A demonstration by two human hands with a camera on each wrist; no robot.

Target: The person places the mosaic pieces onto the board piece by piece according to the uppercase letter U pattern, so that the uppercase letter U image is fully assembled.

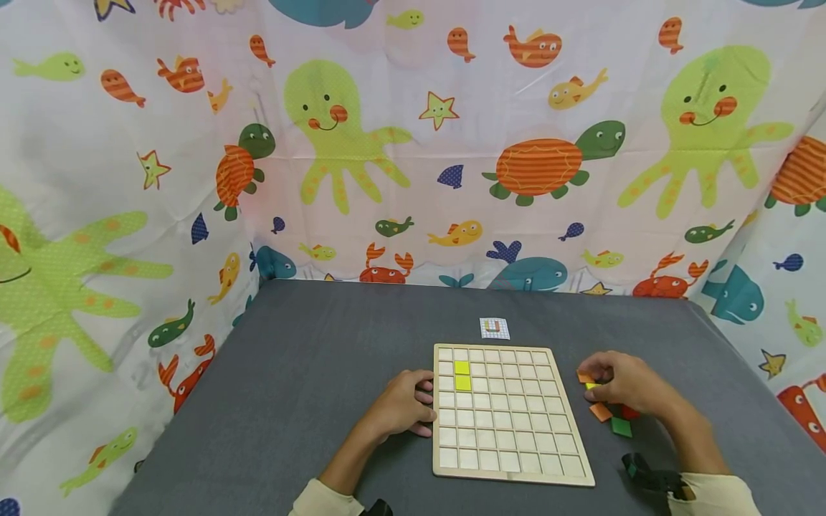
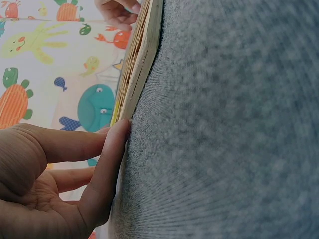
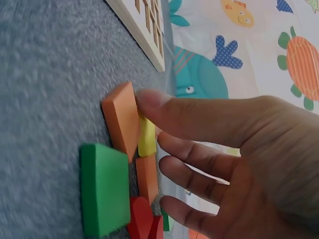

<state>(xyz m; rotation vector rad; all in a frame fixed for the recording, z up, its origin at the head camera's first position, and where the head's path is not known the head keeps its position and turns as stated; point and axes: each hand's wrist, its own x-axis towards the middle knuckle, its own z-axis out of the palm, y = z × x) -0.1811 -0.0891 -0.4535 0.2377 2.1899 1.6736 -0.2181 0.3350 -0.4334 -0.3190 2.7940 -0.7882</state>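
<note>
A wooden grid board [image 1: 510,480] lies on the dark grey cloth, with two yellow tiles [image 1: 462,383] in cells near its upper left. My left hand [image 1: 406,403] touches the board's left edge; in the left wrist view, fingertips [image 2: 119,130] meet the wooden rim. On the right, my right hand [image 1: 635,383] hovers over a small pile, thumb and fingers apart around a yellow tile [image 3: 147,137]. Whether they touch that tile cannot be made out. Beside it lie orange tiles [image 3: 122,119], a green tile [image 3: 105,189] and red pieces [image 3: 141,217].
A small white card [image 1: 495,328] with a gridded coloured pattern lies behind the board. Grey cloth [image 1: 335,337] covers the table. A curtain [image 1: 439,172] printed with sea animals hangs behind and along both sides.
</note>
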